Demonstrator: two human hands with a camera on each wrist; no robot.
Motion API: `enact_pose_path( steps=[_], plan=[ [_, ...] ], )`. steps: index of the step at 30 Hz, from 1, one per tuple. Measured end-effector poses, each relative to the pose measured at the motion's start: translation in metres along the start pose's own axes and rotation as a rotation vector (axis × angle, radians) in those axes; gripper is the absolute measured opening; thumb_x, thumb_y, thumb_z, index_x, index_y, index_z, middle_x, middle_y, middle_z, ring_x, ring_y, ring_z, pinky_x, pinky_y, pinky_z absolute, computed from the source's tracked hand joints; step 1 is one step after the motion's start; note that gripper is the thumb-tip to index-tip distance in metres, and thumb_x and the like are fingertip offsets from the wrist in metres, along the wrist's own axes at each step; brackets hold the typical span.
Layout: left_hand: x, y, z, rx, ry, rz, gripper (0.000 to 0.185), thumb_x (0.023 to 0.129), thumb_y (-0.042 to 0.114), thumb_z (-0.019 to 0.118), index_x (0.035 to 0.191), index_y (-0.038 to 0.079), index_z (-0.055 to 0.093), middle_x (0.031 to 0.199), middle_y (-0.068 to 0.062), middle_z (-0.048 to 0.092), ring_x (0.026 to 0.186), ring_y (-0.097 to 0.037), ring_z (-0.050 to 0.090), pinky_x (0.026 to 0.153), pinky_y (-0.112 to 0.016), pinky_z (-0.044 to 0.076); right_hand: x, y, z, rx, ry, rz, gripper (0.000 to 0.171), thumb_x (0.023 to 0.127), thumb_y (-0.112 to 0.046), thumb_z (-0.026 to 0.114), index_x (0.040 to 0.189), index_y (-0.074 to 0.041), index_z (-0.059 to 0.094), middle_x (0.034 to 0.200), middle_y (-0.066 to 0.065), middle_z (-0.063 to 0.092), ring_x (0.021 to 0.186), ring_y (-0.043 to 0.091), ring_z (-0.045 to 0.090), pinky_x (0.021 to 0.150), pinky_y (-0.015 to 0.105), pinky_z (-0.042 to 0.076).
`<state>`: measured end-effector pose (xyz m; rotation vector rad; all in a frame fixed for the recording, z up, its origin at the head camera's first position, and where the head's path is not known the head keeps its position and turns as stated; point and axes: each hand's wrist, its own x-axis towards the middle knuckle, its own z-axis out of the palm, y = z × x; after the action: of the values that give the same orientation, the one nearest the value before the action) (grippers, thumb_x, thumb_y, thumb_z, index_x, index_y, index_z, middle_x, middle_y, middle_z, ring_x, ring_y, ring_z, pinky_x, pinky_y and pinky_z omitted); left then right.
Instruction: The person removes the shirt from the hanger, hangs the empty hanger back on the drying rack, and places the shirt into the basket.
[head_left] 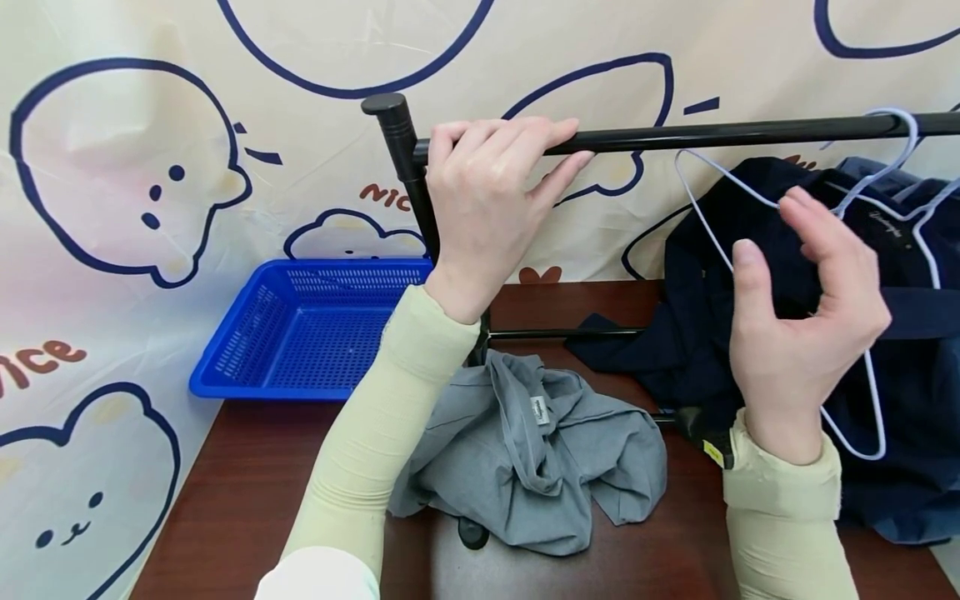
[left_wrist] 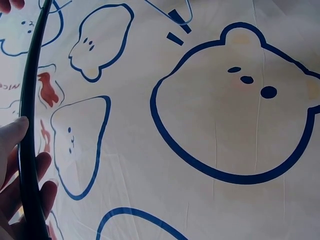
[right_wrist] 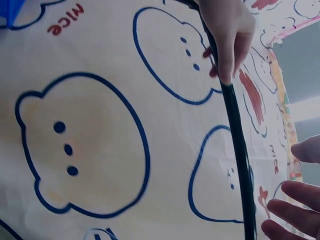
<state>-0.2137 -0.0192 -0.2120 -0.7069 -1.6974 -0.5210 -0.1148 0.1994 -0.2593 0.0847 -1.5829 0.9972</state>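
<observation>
Head cam has my left hand (head_left: pixel 487 208) curled over the black rail (head_left: pixel 750 132) near its left end, fingers wrapped on top, thumb underneath. My right hand (head_left: pixel 802 333) hangs loose and half-curled just in front of the white wire hanger (head_left: pixel 873 392), gripping nothing; can't tell if it touches the wire. That hanger hooks on the rail at far right, over the navy garment (head_left: pixel 907 333). A grey shirt (head_left: pixel 532 450) lies crumpled on the brown table (head_left: pixel 240 500), near side, with 1 blue basket (head_left: pixel 300 329) far left.
</observation>
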Motion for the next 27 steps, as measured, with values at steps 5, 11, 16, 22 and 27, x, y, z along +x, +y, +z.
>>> enact_pose_path(
  steps=[5, 11, 16, 22, 27],
  plan=[
    [-0.001, 0.0, 0.0, 0.006, 0.006, 0.001, 0.032, 0.1, 0.045, 0.064, 0.11, 0.019, 0.081, 0.103, 0.006, 0.077, 0.095, -0.015, 0.069, 0.089, -0.037, 0.041, -0.012, -0.008, 0.005, 0.064, -0.119, -0.003, 0.041, 0.085, -0.033, 0.078, 0.112, -0.001, 0.078, 0.119, 0.008, 0.073, 0.116, 0.028, 0.063, 0.094, 0.027, 0.042],
    [-0.001, 0.0, 0.0, 0.002, 0.013, 0.008, 0.031, 0.1, 0.043, 0.064, 0.111, 0.019, 0.081, 0.105, 0.007, 0.076, 0.098, -0.014, 0.069, 0.09, -0.037, 0.041, -0.033, -0.009, 0.006, 0.045, -0.316, -0.033, 0.041, 0.091, -0.028, 0.075, 0.117, 0.003, 0.074, 0.125, 0.011, 0.07, 0.119, 0.031, 0.061, 0.102, 0.034, 0.042],
    [-0.002, 0.0, -0.003, -0.001, -0.04, 0.028, 0.031, 0.103, 0.038, 0.061, 0.116, 0.017, 0.079, 0.113, 0.004, 0.075, 0.11, -0.015, 0.066, 0.099, -0.036, 0.038, -0.053, 0.014, 0.008, 0.027, -0.429, -0.038, 0.038, 0.09, -0.024, 0.076, 0.122, -0.003, 0.074, 0.13, 0.007, 0.068, 0.121, 0.029, 0.06, 0.103, 0.038, 0.041],
    [-0.007, -0.004, -0.015, -0.003, -0.198, 0.065, 0.043, 0.104, 0.042, 0.054, 0.132, 0.013, 0.07, 0.133, -0.005, 0.066, 0.132, -0.025, 0.053, 0.116, -0.04, 0.022, -0.073, 0.037, 0.009, 0.004, -0.524, -0.023, 0.039, 0.087, -0.022, 0.08, 0.124, -0.009, 0.075, 0.133, 0.001, 0.066, 0.121, 0.028, 0.059, 0.102, 0.04, 0.042],
    [-0.011, -0.006, -0.032, -0.027, -0.33, 0.096, 0.062, 0.1, 0.054, 0.056, 0.147, 0.013, 0.057, 0.154, -0.011, 0.047, 0.147, -0.024, 0.034, 0.12, -0.044, 0.011, -0.085, 0.045, 0.006, -0.048, -0.599, -0.005, 0.039, 0.087, -0.021, 0.081, 0.124, -0.01, 0.074, 0.135, 0.0, 0.065, 0.121, 0.027, 0.059, 0.098, 0.041, 0.043]
  ],
)
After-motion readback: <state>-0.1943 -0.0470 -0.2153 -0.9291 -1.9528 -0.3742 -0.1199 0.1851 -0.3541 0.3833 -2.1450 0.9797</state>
